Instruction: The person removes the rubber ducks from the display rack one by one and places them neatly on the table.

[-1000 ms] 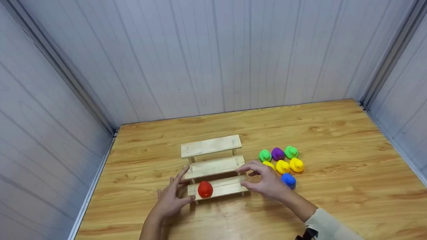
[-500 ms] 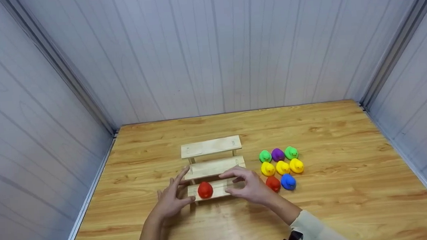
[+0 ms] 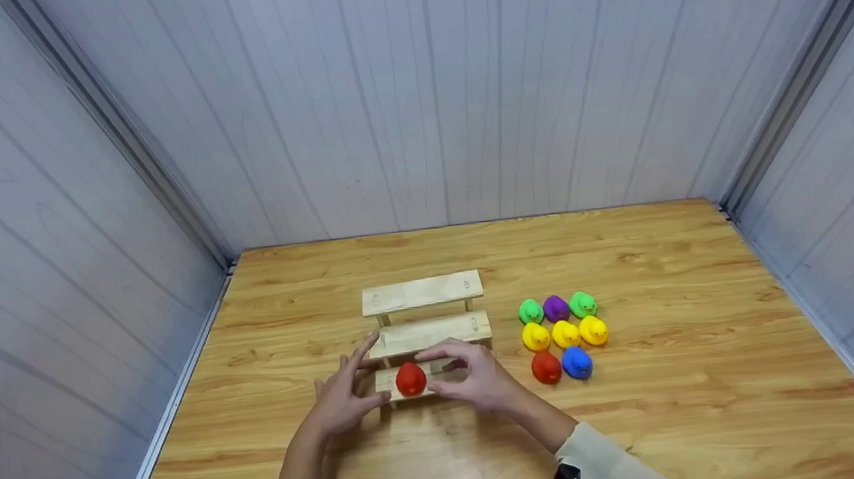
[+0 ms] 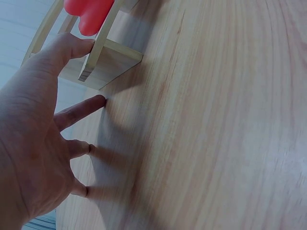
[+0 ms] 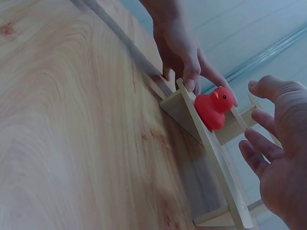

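Observation:
A red rubber duck [image 3: 410,380] sits near the left end of the lowest step of a three-step wooden stand [image 3: 426,336]. My left hand [image 3: 343,399] is at the stand's left end, fingers spread. In the left wrist view its thumb [image 4: 79,47] rests on the lowest step's front edge. My right hand [image 3: 474,379] hovers over the same step, just right of the duck, thumb and forefinger parted. The right wrist view shows a gap between the duck [image 5: 214,108] and the right fingers [image 5: 261,143], which hold nothing.
Right of the stand, several rubber ducks stand in rows on the wood-grain table [image 3: 709,400]: green [image 3: 583,304] and purple [image 3: 556,308] behind, yellow [image 3: 565,334] between, red [image 3: 546,367] and blue [image 3: 577,363] in front. Pale panel walls [image 3: 432,96] enclose the back and sides.
My right hand has moved left along the lowest step toward the red duck, uncovering the red duck in the front row at right. The left hand has stayed put.

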{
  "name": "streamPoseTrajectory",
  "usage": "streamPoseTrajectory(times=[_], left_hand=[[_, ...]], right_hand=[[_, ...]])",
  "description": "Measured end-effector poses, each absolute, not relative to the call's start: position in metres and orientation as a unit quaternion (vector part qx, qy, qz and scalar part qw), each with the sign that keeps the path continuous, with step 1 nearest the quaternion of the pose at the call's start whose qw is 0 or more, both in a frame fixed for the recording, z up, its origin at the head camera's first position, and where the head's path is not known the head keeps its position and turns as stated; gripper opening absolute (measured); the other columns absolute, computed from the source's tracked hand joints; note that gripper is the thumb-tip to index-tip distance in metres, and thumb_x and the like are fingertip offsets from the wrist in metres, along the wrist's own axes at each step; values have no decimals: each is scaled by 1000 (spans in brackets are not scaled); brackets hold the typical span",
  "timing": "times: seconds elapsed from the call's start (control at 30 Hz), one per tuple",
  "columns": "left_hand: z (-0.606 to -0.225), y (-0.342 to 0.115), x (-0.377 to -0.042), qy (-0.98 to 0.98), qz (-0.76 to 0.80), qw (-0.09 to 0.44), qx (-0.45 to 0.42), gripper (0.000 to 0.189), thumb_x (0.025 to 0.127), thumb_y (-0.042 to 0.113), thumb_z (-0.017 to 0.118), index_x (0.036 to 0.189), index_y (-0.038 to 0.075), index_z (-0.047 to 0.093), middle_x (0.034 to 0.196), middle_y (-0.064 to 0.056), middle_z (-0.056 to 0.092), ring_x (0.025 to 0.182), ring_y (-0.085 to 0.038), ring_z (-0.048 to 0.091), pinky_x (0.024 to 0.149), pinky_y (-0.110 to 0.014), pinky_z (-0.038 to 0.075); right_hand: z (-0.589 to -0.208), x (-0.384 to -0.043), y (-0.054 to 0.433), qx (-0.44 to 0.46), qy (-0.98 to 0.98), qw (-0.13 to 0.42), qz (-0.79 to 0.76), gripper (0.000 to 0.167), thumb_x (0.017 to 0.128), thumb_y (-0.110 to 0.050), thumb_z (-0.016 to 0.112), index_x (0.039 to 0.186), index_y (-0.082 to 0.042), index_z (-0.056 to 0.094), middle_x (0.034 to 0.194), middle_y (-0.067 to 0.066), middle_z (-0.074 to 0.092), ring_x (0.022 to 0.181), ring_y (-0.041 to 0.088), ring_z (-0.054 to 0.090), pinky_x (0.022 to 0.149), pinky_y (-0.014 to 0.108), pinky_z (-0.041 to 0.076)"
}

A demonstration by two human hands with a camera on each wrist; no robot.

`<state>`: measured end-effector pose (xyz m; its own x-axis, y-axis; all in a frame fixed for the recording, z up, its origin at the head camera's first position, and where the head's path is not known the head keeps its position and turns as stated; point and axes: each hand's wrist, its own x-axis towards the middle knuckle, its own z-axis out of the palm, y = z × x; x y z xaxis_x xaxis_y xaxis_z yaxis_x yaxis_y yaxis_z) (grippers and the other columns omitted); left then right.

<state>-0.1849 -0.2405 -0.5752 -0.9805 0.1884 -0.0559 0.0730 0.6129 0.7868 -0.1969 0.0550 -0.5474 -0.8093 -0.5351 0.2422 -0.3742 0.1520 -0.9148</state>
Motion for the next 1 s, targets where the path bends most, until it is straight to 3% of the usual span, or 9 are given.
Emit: streamPoseTrajectory(times=[0.23,0.37,0.73,1.0], left_hand=[[-577,-241,-183,896,433,69,73,101,93,35,88,178,41,33,160,-12,70,170,-66,9,123,-96,-17],[-576,-241,-184,896,432,71,75,102,93,36,88,178,42,32,161,-12,69,170,-66,9,124,-95,-17],[-576,-241,-185,895,433,69,78,101,94,35,88,178,42,32,160,-13,70,170,-66,8,123,-95,-16],[-575,-240,-186,898,428,70,70,100,93,34,89,177,38,35,159,-13,70,171,-64,11,125,-95,-13]], right_hand=[[-555,-194,48,-284,749,84,-592,46,97,-11,85,142,-8,76,143,17,76,138,41,69,122,54,58],[-558,-195,43,-278,756,78,-587,45,98,-12,86,142,-10,77,143,11,77,138,33,70,124,46,54],[-565,-196,30,-264,746,92,-604,43,99,-13,86,141,-9,77,144,10,77,139,35,70,123,31,51],[-566,-198,26,-268,761,95,-583,40,99,-11,85,139,-10,78,139,12,78,134,32,70,122,34,49]])
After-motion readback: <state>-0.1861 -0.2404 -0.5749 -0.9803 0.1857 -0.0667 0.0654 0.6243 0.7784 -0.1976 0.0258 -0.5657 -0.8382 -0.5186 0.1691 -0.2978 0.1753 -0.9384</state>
